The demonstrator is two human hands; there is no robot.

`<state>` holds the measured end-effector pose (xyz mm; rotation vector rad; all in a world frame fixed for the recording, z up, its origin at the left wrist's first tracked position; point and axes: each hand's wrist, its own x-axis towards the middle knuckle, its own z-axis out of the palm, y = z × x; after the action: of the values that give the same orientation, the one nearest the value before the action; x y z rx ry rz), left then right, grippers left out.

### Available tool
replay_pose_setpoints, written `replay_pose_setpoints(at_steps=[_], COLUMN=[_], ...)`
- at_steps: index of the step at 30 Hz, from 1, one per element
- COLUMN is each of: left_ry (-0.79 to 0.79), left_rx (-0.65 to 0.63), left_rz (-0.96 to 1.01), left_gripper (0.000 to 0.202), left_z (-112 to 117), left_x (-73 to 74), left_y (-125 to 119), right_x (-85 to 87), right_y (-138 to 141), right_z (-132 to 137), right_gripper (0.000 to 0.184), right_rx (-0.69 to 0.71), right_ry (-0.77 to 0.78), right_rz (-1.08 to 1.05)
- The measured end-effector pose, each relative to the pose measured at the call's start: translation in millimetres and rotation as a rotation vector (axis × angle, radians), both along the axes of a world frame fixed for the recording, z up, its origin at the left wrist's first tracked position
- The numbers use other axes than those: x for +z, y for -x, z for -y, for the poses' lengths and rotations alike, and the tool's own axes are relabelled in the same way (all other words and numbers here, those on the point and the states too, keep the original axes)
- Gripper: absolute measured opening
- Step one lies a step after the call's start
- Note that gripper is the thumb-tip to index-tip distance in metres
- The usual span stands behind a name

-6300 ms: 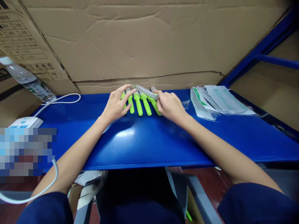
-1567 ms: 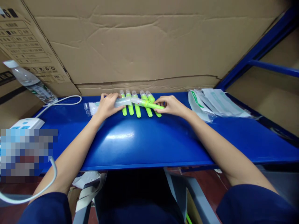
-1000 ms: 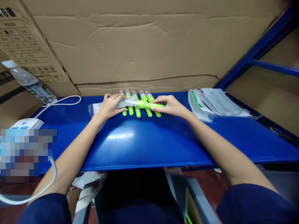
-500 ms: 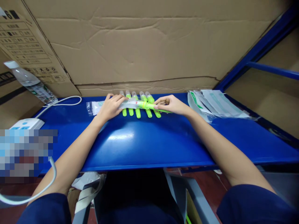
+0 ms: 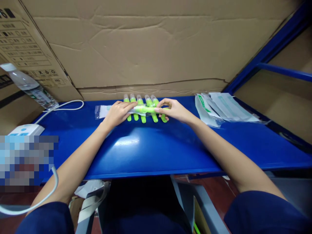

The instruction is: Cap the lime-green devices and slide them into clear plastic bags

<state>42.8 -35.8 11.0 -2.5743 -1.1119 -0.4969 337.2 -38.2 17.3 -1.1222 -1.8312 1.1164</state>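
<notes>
The green tool (image 5: pixel 146 110) lies crosswise on top of the row of five green tools (image 5: pixel 142 119), at about 12 o'clock on the blue shelf (image 5: pixel 158 146) and close to the back edge. Its long axis runs from 9 to 3 o'clock, square across the row beneath, whose pieces all run 12 to 6. Its green handle end points to 3 o'clock. The other end is hidden under the fingers at 9 o'clock, so I can't tell what it looks like.

It sits partly inside a clear pouch (image 5: pixel 101 111), whose loose end trails flat toward 9 o'clock. The left hand (image 5: pixel 119 112) lies over the pouch mouth, fingers pressed together and bearing down on the plastic and the tool. The right hand (image 5: pixel 174 110) pinches the handle end between thumb and fingertips.

Compared with a second and a half ago, the two hands have drawn closer together. Less bare green shows between them, and the pouch's loose end has crept toward the row. To my eye, the tool has gone further into the pouch.

A stack of sealed pouches (image 5: pixel 220 109) lies near the right hand, at 2 o'clock. At 10 o'clock are a water bottle (image 5: pixel 26 86) and a white cable (image 5: pixel 67 104). A cardboard wall (image 5: pixel 146 48) stands behind the shelf.
</notes>
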Motion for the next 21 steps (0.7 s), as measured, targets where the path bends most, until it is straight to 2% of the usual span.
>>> replay_pose_setpoints(at_steps=[6, 9, 11, 13, 17, 21], left_ry=[0.036, 0.037, 0.036, 0.040, 0.046, 0.050], left_rx=[0.076, 0.062, 0.036, 0.006, -0.032, -0.057], left_rz=[-0.003, -0.024, -0.033, -0.032, -0.035, -0.058], left_gripper=[0.048, 0.047, 0.047, 0.048, 0.051, 0.052], left_z=[-4, -5, -5, -6, -5, -3], left_x=[-2.4, -5.5, -7.6, -9.2, -10.8, -11.3], left_y=[6, 5, 4, 3, 1, -5], right_x=[-1.3, -3.8, -3.1, -1.7, -4.8, -15.3], right_y=[-15, -13, -11, -10, -11, -6], right_z=[-12, -13, -11, -11, -13, -16], right_gripper=[0.039, 0.030, 0.028, 0.027, 0.025, 0.026], right_rx=[0.040, -0.027, -0.088, -0.116, -0.070, -0.055], right_ry=[-0.043, -0.249, -0.437, -0.551, -0.595, -0.630], right_rz=[0.047, 0.226, 0.370, 0.446, 0.449, 0.309])
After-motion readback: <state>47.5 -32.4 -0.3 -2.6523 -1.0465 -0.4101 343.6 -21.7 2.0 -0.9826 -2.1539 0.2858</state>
